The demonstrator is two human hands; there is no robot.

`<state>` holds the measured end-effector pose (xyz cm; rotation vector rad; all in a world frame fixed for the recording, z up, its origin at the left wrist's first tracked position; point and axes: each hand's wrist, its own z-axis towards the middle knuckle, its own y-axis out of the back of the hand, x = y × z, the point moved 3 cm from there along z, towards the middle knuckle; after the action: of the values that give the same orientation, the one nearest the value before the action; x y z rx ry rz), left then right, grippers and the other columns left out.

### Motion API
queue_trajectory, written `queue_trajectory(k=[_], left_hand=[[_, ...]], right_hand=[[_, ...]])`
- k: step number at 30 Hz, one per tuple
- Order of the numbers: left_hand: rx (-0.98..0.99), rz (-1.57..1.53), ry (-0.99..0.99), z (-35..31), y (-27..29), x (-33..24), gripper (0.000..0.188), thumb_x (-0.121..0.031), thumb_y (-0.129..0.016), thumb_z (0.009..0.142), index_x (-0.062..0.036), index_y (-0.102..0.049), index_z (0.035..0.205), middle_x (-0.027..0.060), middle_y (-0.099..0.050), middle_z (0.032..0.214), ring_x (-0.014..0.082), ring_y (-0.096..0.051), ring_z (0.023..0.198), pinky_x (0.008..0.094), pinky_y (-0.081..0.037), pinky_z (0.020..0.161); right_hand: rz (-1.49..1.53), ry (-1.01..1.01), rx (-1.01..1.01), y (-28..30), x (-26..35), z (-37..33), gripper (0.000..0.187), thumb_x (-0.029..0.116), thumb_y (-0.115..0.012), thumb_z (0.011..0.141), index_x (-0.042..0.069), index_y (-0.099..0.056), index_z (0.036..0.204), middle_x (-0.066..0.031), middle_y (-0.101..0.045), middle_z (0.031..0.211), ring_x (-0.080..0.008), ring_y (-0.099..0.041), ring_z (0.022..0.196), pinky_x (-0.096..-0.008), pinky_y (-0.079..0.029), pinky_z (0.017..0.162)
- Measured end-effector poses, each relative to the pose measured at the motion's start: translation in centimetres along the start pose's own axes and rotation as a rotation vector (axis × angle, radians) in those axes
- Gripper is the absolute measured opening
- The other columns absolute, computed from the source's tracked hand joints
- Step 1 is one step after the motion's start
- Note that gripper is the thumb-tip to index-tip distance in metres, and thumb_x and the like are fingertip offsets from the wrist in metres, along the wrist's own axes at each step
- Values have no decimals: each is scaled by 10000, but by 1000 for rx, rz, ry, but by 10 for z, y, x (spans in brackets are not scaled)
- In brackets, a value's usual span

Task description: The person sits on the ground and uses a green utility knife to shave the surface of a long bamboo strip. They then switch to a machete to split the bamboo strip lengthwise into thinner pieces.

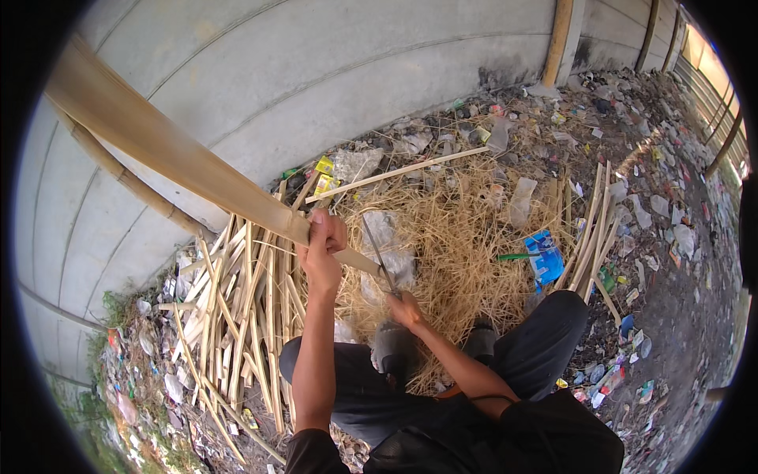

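A long, wide length of split bamboo [181, 150] slants from the upper left down to the space in front of my knees. My left hand [320, 251] is closed around it near its lower end, thumb on top. In my right hand [405, 310] is a knife [377, 254] with a long, narrow, dark blade. Its blade points up and away from me, and lies against or just beside the bamboo's lower tip; I cannot tell how deep it sits. The knife's handle is mostly hidden by my fingers.
Split bamboo strips [237, 316] are heaped at my left; a smaller bundle [592, 229] lies right. Straw-like shavings [450, 245] cover the ground ahead, with a blue plastic wrapper [543, 259]. A grey wall [379, 63] and leaning bamboo pole [130, 180] stand beyond. Litter surrounds me.
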<state>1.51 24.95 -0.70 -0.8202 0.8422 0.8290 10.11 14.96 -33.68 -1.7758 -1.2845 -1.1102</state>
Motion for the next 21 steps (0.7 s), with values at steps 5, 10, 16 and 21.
queue_trajectory(k=[5,10,16,21], left_hand=[[68,-62,-10,5,-8,3,477,-318,-519,1118,-131,-336,720,-27,-274,590,86,-224,530,300,-161,524],[-30,-25,-21,9,12,1,466,-327,-502,1122,-152,-318,731,-38,-234,619,87,-193,544,296,-171,523],[-113,27,-49,6,0,0,481,-325,-508,1115,-155,-296,718,-37,-218,621,91,-188,543,304,-163,525],[-127,-19,-57,8,23,-5,469,-270,-536,1104,-136,-318,711,-29,-251,595,92,-213,533,304,-161,528]], right_hand=[[198,-48,16,1,-7,6,412,379,-654,942,-8,-650,799,-62,-597,605,-214,-589,495,-416,-426,456],[-228,41,-32,20,24,19,398,367,-619,983,7,-639,813,-46,-586,637,-171,-566,554,-377,-394,520],[-214,355,-107,0,16,4,446,385,-627,961,-48,-675,869,-141,-660,689,-242,-656,621,-398,-468,594],[-378,-41,-72,16,-36,1,427,376,-631,964,-32,-651,839,-144,-658,686,-243,-663,618,-373,-461,594]])
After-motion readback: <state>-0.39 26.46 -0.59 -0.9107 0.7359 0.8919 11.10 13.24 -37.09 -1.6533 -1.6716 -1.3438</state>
